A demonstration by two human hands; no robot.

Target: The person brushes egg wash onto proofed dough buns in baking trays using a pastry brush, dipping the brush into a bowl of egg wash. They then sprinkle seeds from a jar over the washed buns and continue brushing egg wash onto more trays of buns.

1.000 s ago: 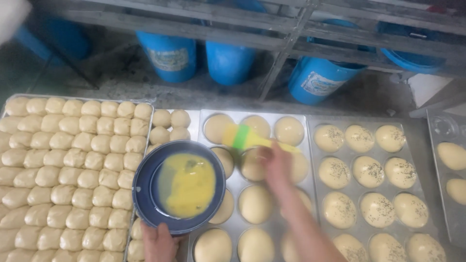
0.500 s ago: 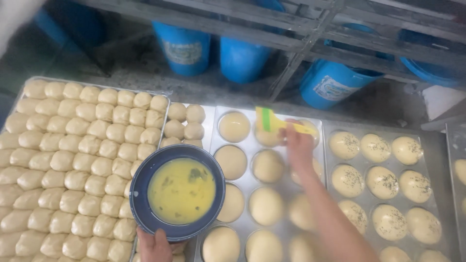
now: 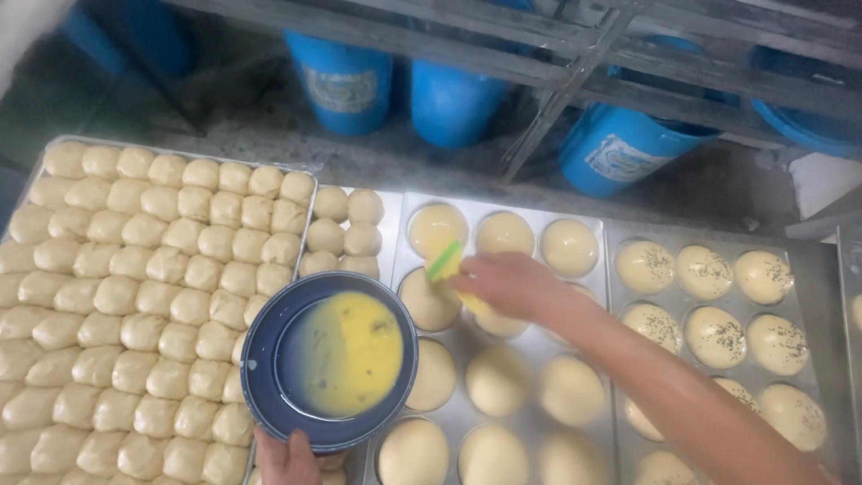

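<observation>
Left hand point(image 3: 285, 456) is gripping the near rim of the blue plate point(image 3: 329, 359) of runny egg wash, best kept level, while right hand point(image 3: 507, 286) is pinching a light green brush point(image 3: 444, 261) over soft, easily dented buns point(image 3: 427, 299).

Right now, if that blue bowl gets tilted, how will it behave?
The blue bowl is shallow and holds runny yellow egg wash, so it would likely spill fast. The left hand holds only its near rim, so it probably tips easily.
</observation>
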